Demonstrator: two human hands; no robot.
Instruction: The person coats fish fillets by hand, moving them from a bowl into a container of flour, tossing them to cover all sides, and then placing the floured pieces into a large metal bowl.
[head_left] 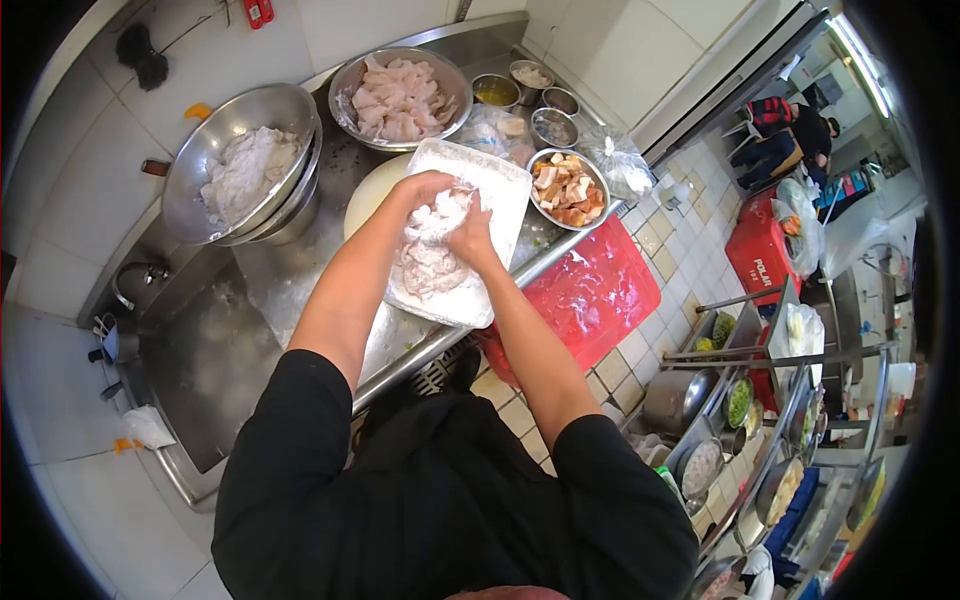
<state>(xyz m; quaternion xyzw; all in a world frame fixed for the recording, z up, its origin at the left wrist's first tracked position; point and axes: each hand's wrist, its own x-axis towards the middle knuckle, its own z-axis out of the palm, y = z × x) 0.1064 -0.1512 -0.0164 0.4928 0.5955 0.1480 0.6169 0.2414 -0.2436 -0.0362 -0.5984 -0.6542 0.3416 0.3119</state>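
A white rectangular tray holds loose white powder like flour and several powder-coated pieces of meat. Both hands are inside it, close together at the far end. My left hand curls over a clump of floured meat. Facing it from the other side, my right hand presses on the same clump. Powder covers the fingers of both hands, and some fingertips are hidden in the white. Just behind the tray stands a steel bowl of pale raw meat slices.
On the left, a steel bowl holds a floured mass beside the sink. A bowl of browned chunks, small steel bowls and plastic bags stand at the right. A wet red board lies beyond the counter edge. Shelves with pans line the right.
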